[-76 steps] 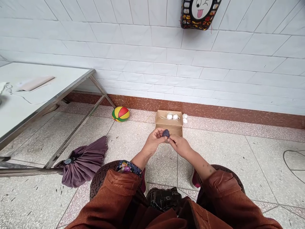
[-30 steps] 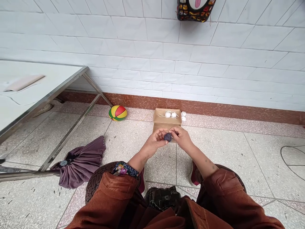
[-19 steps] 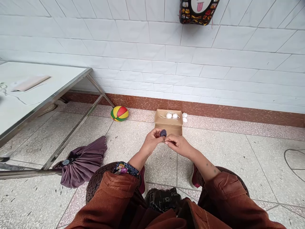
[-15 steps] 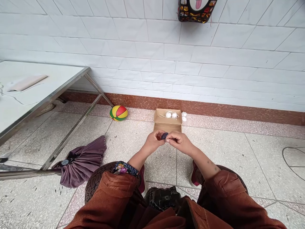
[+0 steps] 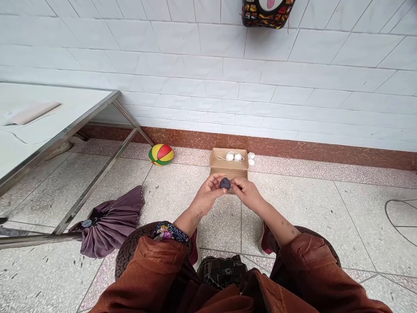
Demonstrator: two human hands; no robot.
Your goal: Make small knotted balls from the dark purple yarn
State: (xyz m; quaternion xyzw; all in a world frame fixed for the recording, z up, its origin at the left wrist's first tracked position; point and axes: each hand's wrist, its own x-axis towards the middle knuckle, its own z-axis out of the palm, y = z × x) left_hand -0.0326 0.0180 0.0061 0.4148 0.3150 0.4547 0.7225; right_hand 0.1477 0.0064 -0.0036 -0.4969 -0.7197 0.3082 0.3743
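A small dark grey-blue ball of yarn (image 5: pixel 225 184) is held between the thumb and fingers of my left hand (image 5: pixel 208 192). At its right side, my right hand (image 5: pixel 246 191) is closed in a pinch close to the ball; any strand between those fingertips is too fine to make out. Just beyond both hands lies an open cardboard box (image 5: pixel 215 163) on the floor, its near part covered by my hands. White yarn balls (image 5: pixel 230 156) with loose strands rest in its far part. More white yarn (image 5: pixel 251 158) lies just outside the box's right side.
To the left stands a metal-framed table (image 5: pixel 94 102). A colourful ball (image 5: pixel 161 154) sits by its leg, and a folded purple umbrella (image 5: pixel 112 221) lies nearer me. A patterned bag (image 5: pixel 267 15) hangs on the tiled wall. Thin wire (image 5: pixel 391 217) curves at far right.
The ball of yarn has turned and shows more fully in my left hand. My right hand has shifted slightly right, away from its front.
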